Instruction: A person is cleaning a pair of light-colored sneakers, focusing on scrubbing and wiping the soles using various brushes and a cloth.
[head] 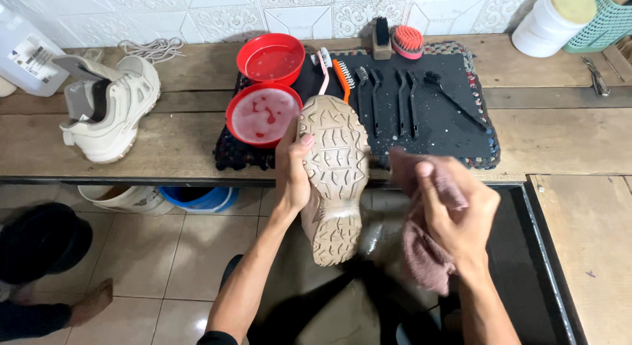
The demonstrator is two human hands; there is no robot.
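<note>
The fingers of the left hand (293,170) wrap around the side of a beige lugged-sole sneaker (333,177), held sole-up just in front of the wooden bench (559,134), thumb pressed along the rubber edge. To its right, the right hand (457,210) is closed on a bunched mauve cleaning cloth (421,249), fingers curled into the fabric, near the shoe but apart from it.

On the bench, from left: a clear plastic bottle (26,52), the matching cream sneaker (112,108) lying on its side, two red plastic bowls (263,114) of sudsy water, then a dark mat (434,121) with a row of small brushes (388,98), and a white tub (553,19).

Wiping well probably means keeping that firm sidewall grip, and pushing a folded cloth corner into the tread grooves, where dirt would lodge.
</note>
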